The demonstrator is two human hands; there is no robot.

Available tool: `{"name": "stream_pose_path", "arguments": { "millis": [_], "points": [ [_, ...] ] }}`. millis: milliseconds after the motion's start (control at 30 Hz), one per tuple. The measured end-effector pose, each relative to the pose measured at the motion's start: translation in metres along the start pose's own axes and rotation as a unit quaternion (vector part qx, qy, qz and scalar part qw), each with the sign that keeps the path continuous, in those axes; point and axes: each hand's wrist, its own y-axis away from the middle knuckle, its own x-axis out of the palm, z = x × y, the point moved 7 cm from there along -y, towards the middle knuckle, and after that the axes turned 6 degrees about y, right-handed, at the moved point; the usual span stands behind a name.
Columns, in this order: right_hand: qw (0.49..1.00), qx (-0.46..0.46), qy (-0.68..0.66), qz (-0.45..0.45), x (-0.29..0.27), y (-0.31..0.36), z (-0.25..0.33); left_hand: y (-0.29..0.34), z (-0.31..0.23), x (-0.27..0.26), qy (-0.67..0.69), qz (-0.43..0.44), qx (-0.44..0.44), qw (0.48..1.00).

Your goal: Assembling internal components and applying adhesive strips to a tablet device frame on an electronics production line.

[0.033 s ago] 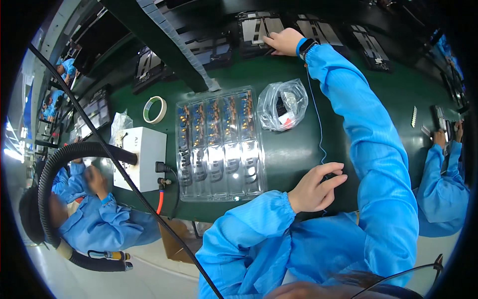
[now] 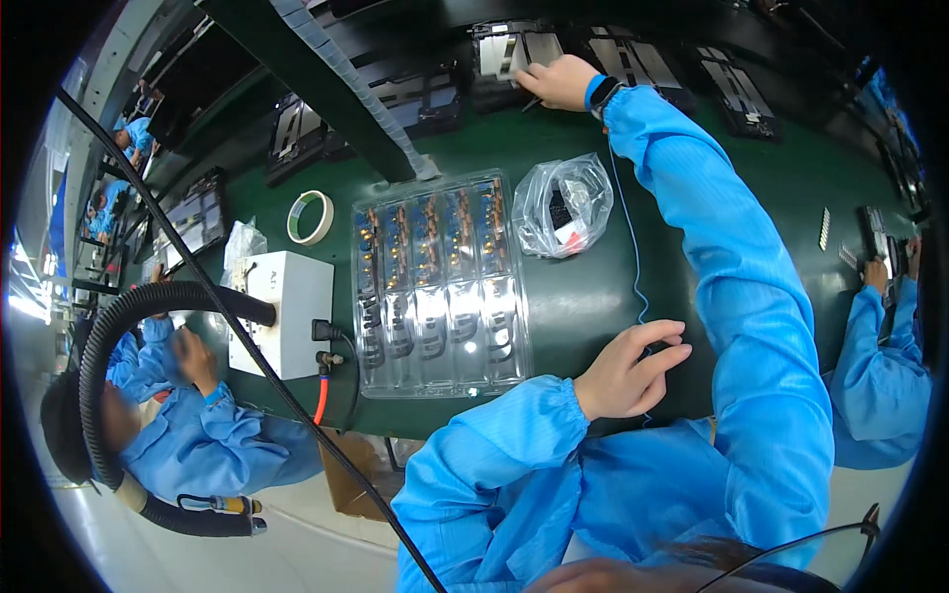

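My right hand (image 2: pixel 559 83) reaches to the far side of the green bench, over a flat device with its internals exposed (image 2: pixel 494 51). Its fingers are pinched together at the device's near edge; a small dark piece shows under them, too small to name. A blue wrist band (image 2: pixel 593 91) and a dark watch sit on that wrist. From the wrist a thin blue cord (image 2: pixel 636 267) runs down the bench to my left hand (image 2: pixel 633 371). That hand hovers near the bench's front edge, fingers loosely stretched and apart, with the cord passing behind them.
Clear tray (image 2: pixel 445 381) with several small circuit parts, plastic bag (image 2: pixel 534 212), tape roll (image 2: pixel 309 217) and white box (image 2: pixel 301 306) with a black hose share the bench. More open devices (image 2: pixel 633 59) line the far side. A post (image 2: pixel 326 89) crosses; co-workers sit left and right.
My right hand has shifted very slightly left at the device edge. The whole view has moved a little; my left hand keeps its pose.
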Motion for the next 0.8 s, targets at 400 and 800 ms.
{"name": "stream_pose_path", "arguments": {
  "millis": [400,800],
  "points": [
    [0.993,0.11,0.023,-0.024,-0.192,0.053,-0.053,0.007,-0.004,0.005,0.003,-0.007,0.013,1.0],
    [0.977,0.132,0.158,0.052,-0.305,0.278,0.077,0.032,-0.07,0.024,-0.052,-0.001,0.157,0.986]
  ]
}}
